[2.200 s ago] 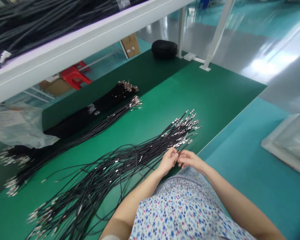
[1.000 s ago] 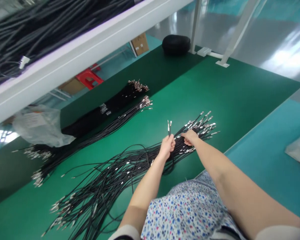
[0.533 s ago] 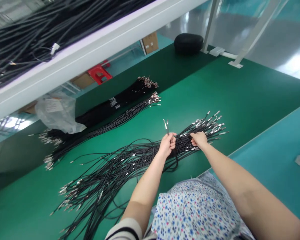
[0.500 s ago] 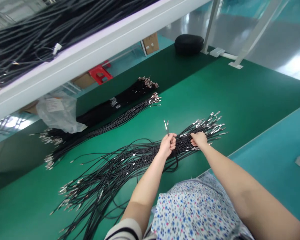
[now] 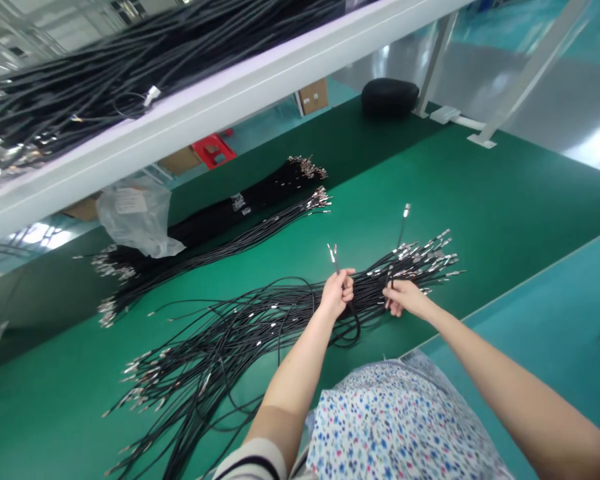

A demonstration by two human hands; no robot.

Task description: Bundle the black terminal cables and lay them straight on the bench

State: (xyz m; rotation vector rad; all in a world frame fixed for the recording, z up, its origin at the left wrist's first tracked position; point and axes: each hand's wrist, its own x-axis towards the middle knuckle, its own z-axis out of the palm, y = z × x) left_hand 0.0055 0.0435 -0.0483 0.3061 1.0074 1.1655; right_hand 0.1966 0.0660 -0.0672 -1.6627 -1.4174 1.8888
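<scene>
A loose bundle of thin black cables (image 5: 260, 313) with metal terminals at both ends lies across the green table in front of me. My left hand (image 5: 337, 293) is closed around a few cables, whose metal tips stick up above the fist while their length loops down beside the bundle. Over the bundle's right part, my right hand (image 5: 404, 297) pinches a single black cable (image 5: 401, 230); its terminal end points up and away from the other tips. Fingers of the right hand partly hide the cables beneath.
Behind lie two more cable bundles (image 5: 250, 233), with a clear plastic bag (image 5: 137, 217) over their left part. A white shelf edge (image 5: 205, 103) carrying more black cables crosses the upper left. A black case (image 5: 390, 97) sits at the back near the frame's leg.
My right hand has drawn one cable up out of the bundle, so its end now stands above the rest. The left hand keeps its hold almost in place. The view has shifted slightly.
</scene>
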